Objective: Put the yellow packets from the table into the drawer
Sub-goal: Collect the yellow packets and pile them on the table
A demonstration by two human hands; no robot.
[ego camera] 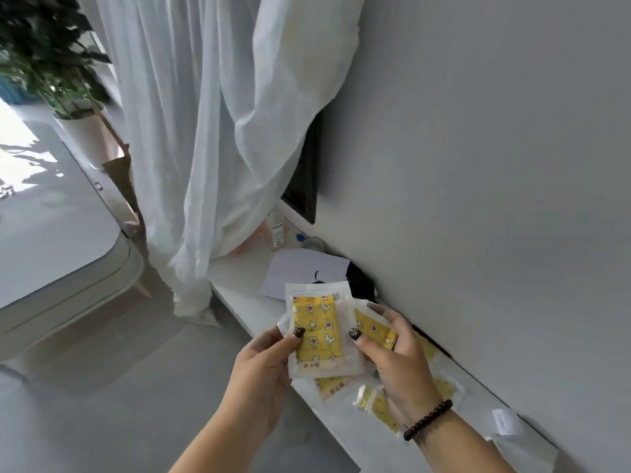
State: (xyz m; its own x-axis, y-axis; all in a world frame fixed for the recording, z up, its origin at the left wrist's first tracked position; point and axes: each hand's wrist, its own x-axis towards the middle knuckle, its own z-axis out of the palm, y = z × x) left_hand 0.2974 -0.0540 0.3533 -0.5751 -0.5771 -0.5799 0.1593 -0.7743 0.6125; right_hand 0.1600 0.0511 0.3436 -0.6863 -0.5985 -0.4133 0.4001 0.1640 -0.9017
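White narrow tabletop (345, 421) runs along the grey wall (478, 165) on your right, grey floor (102, 404) to the left. Nearest you, both hands are up over the tabletop's front edge. Your left hand (263, 367) pinches the big yellow packet (319, 331) w/ thumb on its left border, fingers behind it. Your right hand (399, 356), bead bracelet (428, 419) at the wrist, grips the same packet's right side w/ thumb on front, and its fingers also curl round a second yellow packet (374, 331) tucked behind. Packet is held upright, off the surface.

Below the hands, more yellow packets lie on the tabletop: one (329, 385) under the held one near the front edge, a small one (370, 401) beside your right wrist, others (444, 387) toward the wall edge, partly hidden by your arm. A small white slip (507, 421) lies further right.

Past the hands: white paper sheet (300, 273), a black item (360, 283) by the wall, then small bottles (278, 233), too blurred to ID. Dark frame (305, 179) hangs on the wall, white curtain (205, 131) draped over it. Far left: potted plant (51, 63). Can't see a drawer.
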